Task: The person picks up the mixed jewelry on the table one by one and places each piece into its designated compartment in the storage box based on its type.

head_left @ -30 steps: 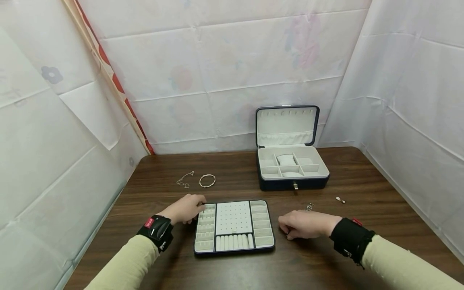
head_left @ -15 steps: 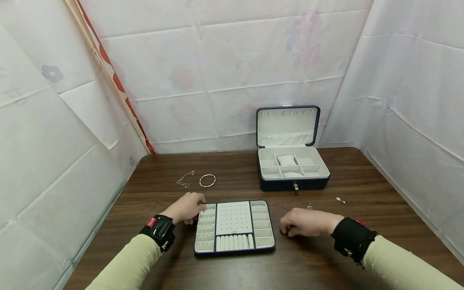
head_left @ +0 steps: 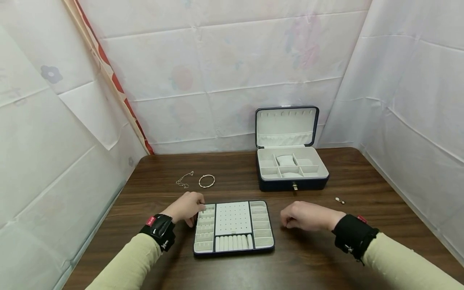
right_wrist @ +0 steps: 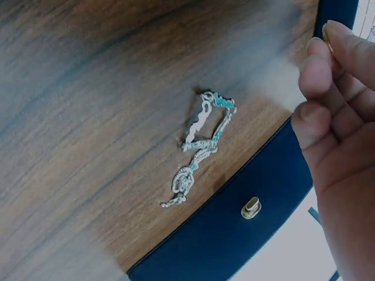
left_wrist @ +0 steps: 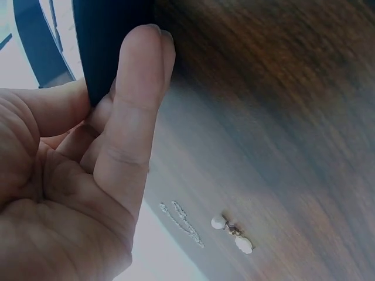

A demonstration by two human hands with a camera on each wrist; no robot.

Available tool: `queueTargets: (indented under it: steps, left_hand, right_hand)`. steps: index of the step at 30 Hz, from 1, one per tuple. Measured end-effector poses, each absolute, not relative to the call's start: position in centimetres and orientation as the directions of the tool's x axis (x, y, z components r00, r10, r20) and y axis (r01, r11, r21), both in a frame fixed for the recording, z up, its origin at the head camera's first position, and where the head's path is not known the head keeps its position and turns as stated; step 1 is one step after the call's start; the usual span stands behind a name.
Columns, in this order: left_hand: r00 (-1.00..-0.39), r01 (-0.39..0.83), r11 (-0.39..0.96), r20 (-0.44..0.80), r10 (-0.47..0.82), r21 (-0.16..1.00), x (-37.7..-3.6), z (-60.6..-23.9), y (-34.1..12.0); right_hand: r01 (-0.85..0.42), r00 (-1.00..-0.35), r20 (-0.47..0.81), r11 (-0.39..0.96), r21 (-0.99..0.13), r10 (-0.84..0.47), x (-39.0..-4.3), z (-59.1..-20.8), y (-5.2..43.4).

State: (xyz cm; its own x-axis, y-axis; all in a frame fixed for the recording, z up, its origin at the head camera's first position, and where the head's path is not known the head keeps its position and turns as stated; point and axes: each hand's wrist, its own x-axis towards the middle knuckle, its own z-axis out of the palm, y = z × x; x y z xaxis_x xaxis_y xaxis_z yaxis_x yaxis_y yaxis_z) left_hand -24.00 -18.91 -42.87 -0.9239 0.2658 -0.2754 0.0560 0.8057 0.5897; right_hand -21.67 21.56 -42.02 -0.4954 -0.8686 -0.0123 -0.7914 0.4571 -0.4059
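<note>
My left hand (head_left: 186,207) grips the far left corner of a navy jewelry tray (head_left: 233,217) with white ring rolls and small compartments. In the left wrist view, its thumb lies against the edge of the tray (left_wrist: 96,47), fingers on the other side. To the right of the tray, my right hand (head_left: 308,216) is low over the table. It pinches a thin gold ring (right_wrist: 328,40) between thumb and forefinger, mostly hidden by the fingertips. A silver chain bracelet with turquoise parts (right_wrist: 208,126) lies beside that hand; in the head view the hand covers it.
An open navy jewelry box (head_left: 293,167) with a gold clasp (right_wrist: 252,208) stands at the back right. Behind the left hand lie a fine chain necklace (head_left: 185,180) and a round bangle (head_left: 207,181). A pearl earring (head_left: 340,200) rests at the right.
My right hand has moved slightly away from me over the table, hiding the chain bracelet that showed behind it. My left hand has stayed at the tray's corner.
</note>
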Motion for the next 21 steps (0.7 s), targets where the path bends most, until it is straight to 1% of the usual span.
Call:
queueTargets:
  steps: [5,11,15,18,21]
  left_hand:
    - [-0.923,0.053,0.809,-0.281,0.264,0.585,-24.1,-43.0,-19.0]
    - [-0.918,0.052,0.8,-0.286,0.273,0.598,-24.2,-43.0,-19.0]
    - [-0.913,0.04,0.787,-0.298,0.279,0.616,-24.2,-42.9,-19.1]
    - [-0.909,0.04,0.78,-0.301,0.288,0.624,-24.3,-42.8,-19.2]
    - [-0.908,0.038,0.779,-0.304,0.289,0.626,-24.4,-42.8,-19.2]
  right_hand:
    - [-0.772,-0.551,0.021,0.501,-0.391,-0.834,-21.7,-41.4,21.5]
    - [-0.72,-0.627,0.038,0.56,-0.41,-0.778,-21.8,-40.8,21.3]
    - [-0.714,-0.655,0.082,0.579,-0.393,-0.751,-21.9,-40.5,21.1]
    - [-0.72,-0.666,0.122,0.593,-0.359,-0.736,-22.0,-40.5,21.0]
    - [-0.713,-0.68,0.135,0.609,-0.347,-0.72,-22.0,-40.4,20.9]
